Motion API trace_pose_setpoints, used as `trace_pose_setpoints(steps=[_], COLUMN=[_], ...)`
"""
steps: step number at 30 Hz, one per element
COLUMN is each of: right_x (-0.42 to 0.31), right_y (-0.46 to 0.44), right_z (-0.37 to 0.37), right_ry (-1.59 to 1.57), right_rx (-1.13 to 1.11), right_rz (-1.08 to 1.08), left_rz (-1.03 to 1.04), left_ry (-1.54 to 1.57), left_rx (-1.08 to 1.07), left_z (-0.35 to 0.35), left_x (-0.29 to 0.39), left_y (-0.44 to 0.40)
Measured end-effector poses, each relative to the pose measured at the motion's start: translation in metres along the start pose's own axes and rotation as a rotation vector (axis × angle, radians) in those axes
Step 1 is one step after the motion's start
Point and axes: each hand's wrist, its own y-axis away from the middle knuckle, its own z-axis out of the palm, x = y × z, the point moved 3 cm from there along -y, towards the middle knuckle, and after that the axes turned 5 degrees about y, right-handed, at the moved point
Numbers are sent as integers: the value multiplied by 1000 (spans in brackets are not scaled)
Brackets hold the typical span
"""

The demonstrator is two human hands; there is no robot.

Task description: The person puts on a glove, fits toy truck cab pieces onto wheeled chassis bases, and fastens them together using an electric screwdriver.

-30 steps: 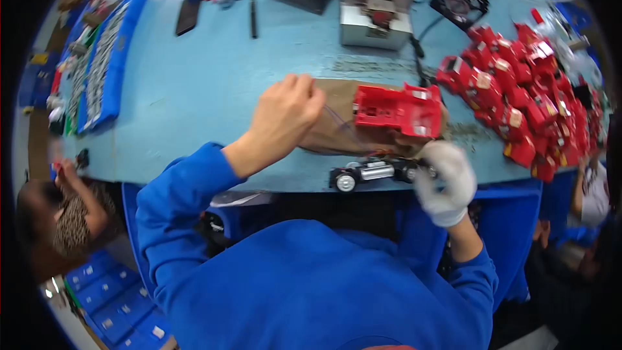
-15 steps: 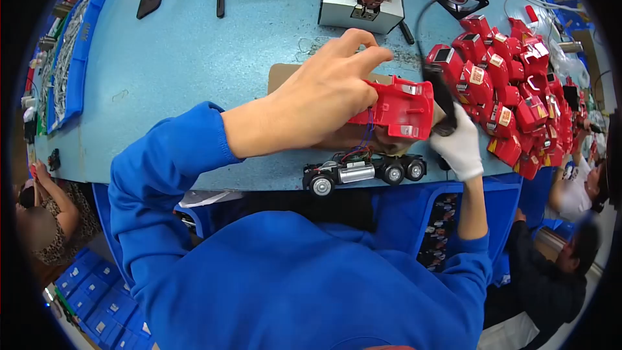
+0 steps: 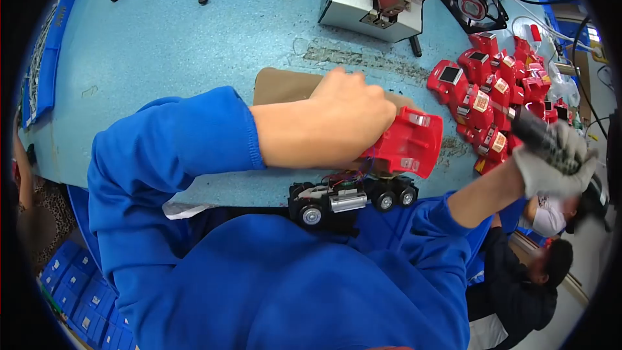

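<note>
My bare left hand [image 3: 353, 113] is closed on a red plastic toy truck body [image 3: 411, 142], gripping its left end; the fingertips are hidden. The shell lies with its hollow underside up, over a brown pad [image 3: 282, 87]. Thin wires run from the shell to a black toy truck chassis [image 3: 350, 201], which stands on its wheels at the table's near edge. Out to the right, my right hand [image 3: 564, 168], in a white glove, is wrapped round a black electric screwdriver [image 3: 538, 133]. Its thin shaft points left, above the pile of red parts. Motion blurs this hand.
Many red truck bodies [image 3: 479, 100] are heaped at the right. A metal box-shaped fixture [image 3: 369, 6] and a black fan [image 3: 472, 6] stand at the back. A blue tray [image 3: 48, 58] lies left. Co-workers sit on both sides, one in dark clothes [image 3: 518, 279] at right.
My right hand has swung right, away from the red shell, carrying the screwdriver. My left fingers have curled down over the shell, which has tilted slightly. The camera view has shifted.
</note>
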Motion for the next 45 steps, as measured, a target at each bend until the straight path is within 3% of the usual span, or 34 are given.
trace_pose_setpoints(steps=[2, 3, 6, 9, 10, 14, 15, 18, 19, 20, 22, 23, 25, 26, 28, 30, 33, 37, 38, 39, 42, 44, 45], right_x=[28, 46, 104, 147, 156, 168, 172, 158, 150, 144, 130, 127, 110, 105, 68, 32, 14, 58, 74, 92, 144, 166, 173], right_y=[-12, -4, -11, -32, -25, -2, -7, 10, 12, 19, 41, 46, 53, 46, 46, 27, 39, 10, 5, -4, -33, -38, -32], right_z=[19, 45, 79, 96, 105, 149, 146, 139, 132, 132, 119, 113, 93, 69, 71, 39, 58, 62, 76, 82, 93, 107, 122], right_ry=[215, 483, -43, -49, 115, 196, 375, 607, 606, 738, 316, 440, 702, 940, 696, 141, 90, 334, 646, 638, 213, 285, 263], right_rx=[69, 101, -140, -466, -552, -791, -664, -466, -355, -21, -217, -334, -206, -349, -70, -136, -121, -189, -97, -127, -576, -681, -678], right_rz=[-34, -233, 200, 413, 263, 195, 111, -429, -371, -151, -99, -66, -268, -627, -312, 112, 129, 9, -287, -322, 25, 240, 189], left_rz=[50, 74, 81, 81, 85, 95, 95, 123, 130, 140, 139, 124, 120, 143, 157, 162, 169, 186, 178, 168, 159, 159, 160], left_ry=[49, 75, 98, 131, 134, 138, 138, 154, 162, 169, 165, 151, 91, 103, 144, 142, 124, 124, 128, 131, 107, 101, 104], left_rx=[18, 29, 5, 3, 9, 59, 79, 9, 48, 82, 69, 28, 39, 58, 98, 61, 57, 73, 72, 72, 106, 123, 125], left_z=[3, 4, 4, 5, 3, 0, 0, -1, -2, -3, -5, -6, -3, -3, 1, 0, 4, 1, 0, -1, 0, 3, 3], left_x=[-2, -3, -4, -5, -5, -3, -4, -6, -7, -7, -4, -3, -4, -5, -8, -9, -7, -6, -6, -5, -6, -6, -7], left_y=[1, 1, -1, -2, -1, 1, 1, -3, -3, -3, -3, -5, -8, -7, -4, -4, -5, -3, -3, -3, -3, -3, -4])
